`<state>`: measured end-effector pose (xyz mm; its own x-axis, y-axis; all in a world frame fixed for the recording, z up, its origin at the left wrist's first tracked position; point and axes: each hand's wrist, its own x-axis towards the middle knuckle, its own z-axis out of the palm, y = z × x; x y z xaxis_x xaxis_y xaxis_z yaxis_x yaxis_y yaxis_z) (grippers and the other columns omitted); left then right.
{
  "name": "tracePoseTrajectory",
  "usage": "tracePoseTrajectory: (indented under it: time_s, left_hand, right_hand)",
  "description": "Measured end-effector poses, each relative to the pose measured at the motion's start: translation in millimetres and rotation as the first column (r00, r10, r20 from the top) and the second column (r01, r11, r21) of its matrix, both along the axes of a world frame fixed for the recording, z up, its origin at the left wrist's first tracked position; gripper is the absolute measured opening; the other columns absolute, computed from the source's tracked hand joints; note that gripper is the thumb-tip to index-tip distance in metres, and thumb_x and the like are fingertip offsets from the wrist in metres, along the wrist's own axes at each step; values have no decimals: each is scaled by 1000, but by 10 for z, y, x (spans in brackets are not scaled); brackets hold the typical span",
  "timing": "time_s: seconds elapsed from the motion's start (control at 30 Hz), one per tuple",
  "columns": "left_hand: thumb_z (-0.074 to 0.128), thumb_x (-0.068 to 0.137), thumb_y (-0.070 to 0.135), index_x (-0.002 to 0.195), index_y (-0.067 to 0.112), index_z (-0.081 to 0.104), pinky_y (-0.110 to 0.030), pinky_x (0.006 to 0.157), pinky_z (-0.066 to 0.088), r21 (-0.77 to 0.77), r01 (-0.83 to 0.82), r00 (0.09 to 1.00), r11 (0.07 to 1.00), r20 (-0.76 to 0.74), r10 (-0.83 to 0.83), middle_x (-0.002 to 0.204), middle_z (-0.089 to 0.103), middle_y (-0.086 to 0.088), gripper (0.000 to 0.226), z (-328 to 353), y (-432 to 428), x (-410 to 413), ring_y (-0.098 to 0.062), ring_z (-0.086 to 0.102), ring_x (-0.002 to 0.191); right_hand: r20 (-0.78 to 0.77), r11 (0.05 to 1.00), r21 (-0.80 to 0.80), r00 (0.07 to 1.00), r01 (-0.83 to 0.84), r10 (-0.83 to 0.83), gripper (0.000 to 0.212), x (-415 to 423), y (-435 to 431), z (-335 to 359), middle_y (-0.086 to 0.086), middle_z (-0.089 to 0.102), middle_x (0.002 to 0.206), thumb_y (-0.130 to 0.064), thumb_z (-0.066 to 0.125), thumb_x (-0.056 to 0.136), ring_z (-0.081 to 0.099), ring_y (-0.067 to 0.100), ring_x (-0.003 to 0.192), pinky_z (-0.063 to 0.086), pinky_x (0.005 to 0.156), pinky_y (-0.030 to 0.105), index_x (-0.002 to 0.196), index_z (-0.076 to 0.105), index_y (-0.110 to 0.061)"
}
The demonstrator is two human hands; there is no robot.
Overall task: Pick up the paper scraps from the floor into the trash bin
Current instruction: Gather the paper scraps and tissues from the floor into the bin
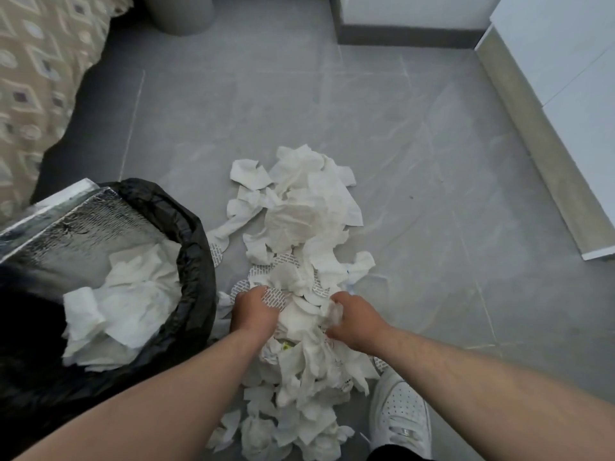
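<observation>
Head view. I see a long heap of white paper scraps [299, 261] on the grey tiled floor [416, 144], running from mid-frame down to the bottom edge. My left hand [254, 309] is curled, fingers dug into the heap's near-left side. My right hand [354, 319] is closed around a wad of scraps. The trash bin [196, 261], lined with black bag, stands just left of the heap and holds crumpled paper. A white shoe [399, 417] sits lower right.
</observation>
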<state>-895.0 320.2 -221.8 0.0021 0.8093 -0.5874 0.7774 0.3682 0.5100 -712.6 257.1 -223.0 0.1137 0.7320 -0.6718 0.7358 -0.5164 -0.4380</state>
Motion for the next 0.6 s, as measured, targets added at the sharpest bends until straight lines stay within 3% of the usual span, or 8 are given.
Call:
tracePoseTrajectory:
  time_s: [0.07,0.1,0.13,0.2,0.3,0.4,0.47,0.6]
  left_hand:
    - [57,79,7,72,15,56,-24,61,40,18,1,1000,1000,11,-1,90,63,-10,11,44,-4,-21,-27,59,79]
    - [56,81,7,83,11,61,-25,66,41,31,7,1000,999,7,-7,100,63,-11,7,59,-6,-31,-28,59,85]
    - [55,83,9,97,8,63,-26,72,43,44,21,1000,999,-6,-21,110,61,-12,16,60,-8,-39,-30,58,94]
    - [52,87,12,109,2,60,-29,79,41,92,75,997,993,-24,-73,116,55,-15,25,82,-7,-59,-32,55,101]
    - [50,89,9,94,2,59,-24,72,34,166,95,994,982,43,-103,103,48,-8,12,221,-21,-60,-25,51,86]
    - [52,89,10,81,7,58,-23,64,33,234,98,985,967,116,-127,89,49,-1,10,402,-28,-33,-16,50,72]
    - [53,87,13,77,10,59,-25,58,36,257,90,978,962,159,-134,85,56,-3,12,529,-13,0,-17,54,71]
    - [53,89,13,87,7,63,-21,56,42,236,-22,957,971,287,-48,82,65,-3,11,997,34,65,-19,57,70]
  right_hand:
    - [-12,998,18,998,59,-59,45,16,38,29,-2,57,94,-14,61,81,60,23,97,45,77,26,126,55,-15]
    - [-24,996,27,996,86,-85,41,49,61,50,-8,52,82,-10,58,80,58,21,86,47,74,27,122,58,-13]
    - [-31,994,39,995,101,-100,39,97,90,79,-11,48,76,-7,58,80,56,19,79,49,72,29,119,60,-11]
    - [-56,989,52,990,135,-132,34,204,155,174,-8,46,74,-3,59,81,55,19,69,54,67,33,114,62,-10]
    - [-136,973,51,967,225,-216,28,367,257,400,-1,46,78,1,59,82,53,17,61,57,53,30,107,62,-13]
    - [-182,960,86,952,266,-247,26,491,359,659,2,47,79,2,61,82,53,17,63,58,54,29,103,62,-13]
    - [-198,952,116,945,284,-258,26,529,426,825,3,48,77,2,63,81,53,16,62,58,54,29,103,62,-12]
    - [-239,940,163,937,298,-256,28,496,541,1172,6,49,82,3,65,81,54,21,64,57,56,32,103,60,-14]
